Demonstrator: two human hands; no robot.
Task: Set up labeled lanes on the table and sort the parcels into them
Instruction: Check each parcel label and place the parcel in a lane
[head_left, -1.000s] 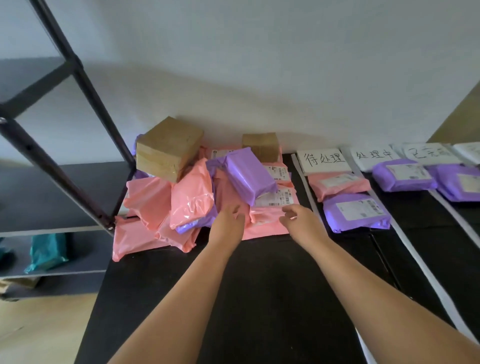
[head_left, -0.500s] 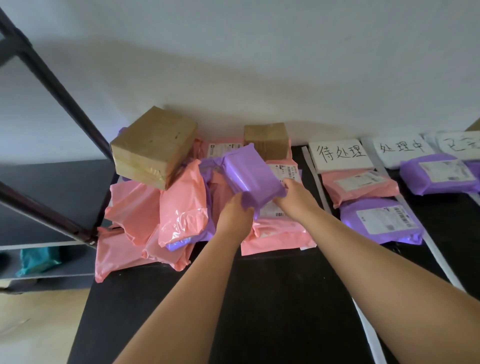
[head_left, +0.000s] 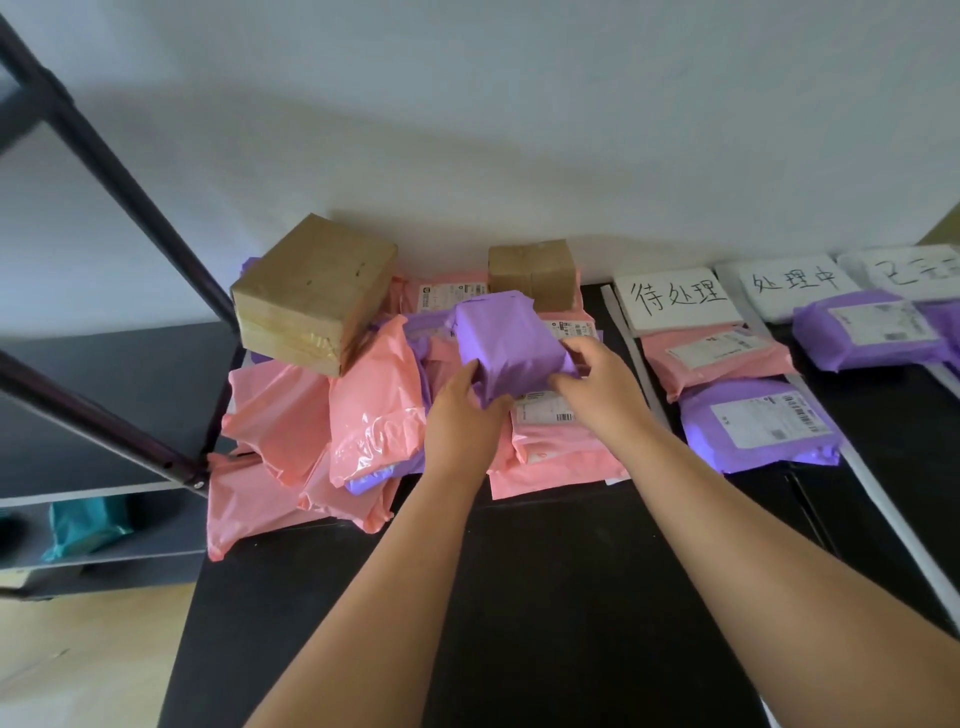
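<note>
Both hands are on the purple parcel at the top of the heap: the left hand curls its fingers round the near left corner and the right hand clasps the right side. The parcel sits over the pile of pink mailers, toward the back of the black table. A big cardboard box lies tilted on the heap's left, with a small cardboard box behind by the wall. Off to the right are the lanes, split by white tape strips. The first lane, under the card 待处理, holds a pink parcel just below the card and a labelled purple parcel nearer. The second lane, under the card 处理中, holds one purple bag. A third card is cut off at the edge. On the left stands a dark shelf rack with a teal packet low down.
</note>
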